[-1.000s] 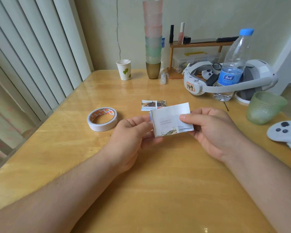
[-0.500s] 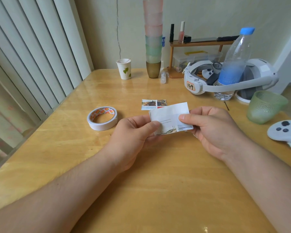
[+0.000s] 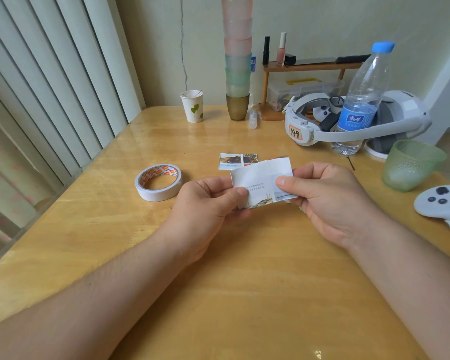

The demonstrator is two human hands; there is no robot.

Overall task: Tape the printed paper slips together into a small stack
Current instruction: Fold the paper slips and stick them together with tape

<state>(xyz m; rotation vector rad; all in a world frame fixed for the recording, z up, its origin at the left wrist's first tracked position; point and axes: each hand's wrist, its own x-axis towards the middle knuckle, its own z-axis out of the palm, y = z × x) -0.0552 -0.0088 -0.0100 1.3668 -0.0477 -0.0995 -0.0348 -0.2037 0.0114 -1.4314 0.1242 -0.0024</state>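
Note:
Both hands hold a white printed paper slip (image 3: 260,178) above the middle of the wooden table (image 3: 244,281). My left hand (image 3: 205,203) pinches its lower left corner between thumb and fingers. My right hand (image 3: 327,201) pinches its right edge, thumb on top. A second printed slip (image 3: 234,160) with coloured pictures lies flat on the table just behind the held one. A roll of double-sided tape (image 3: 158,181) with a red and orange core lies to the left of my left hand.
A paper cup (image 3: 192,106) and a tall stack of plastic cups (image 3: 237,58) stand at the back. A white headset (image 3: 353,120), a water bottle (image 3: 361,100), a green cup (image 3: 411,165) and a white controller (image 3: 442,203) fill the right side. Vertical blinds hang on the left.
My left thumb has slid further right onto the slip's lower left corner. The slip has tilted slightly; the right hand has hardly moved.

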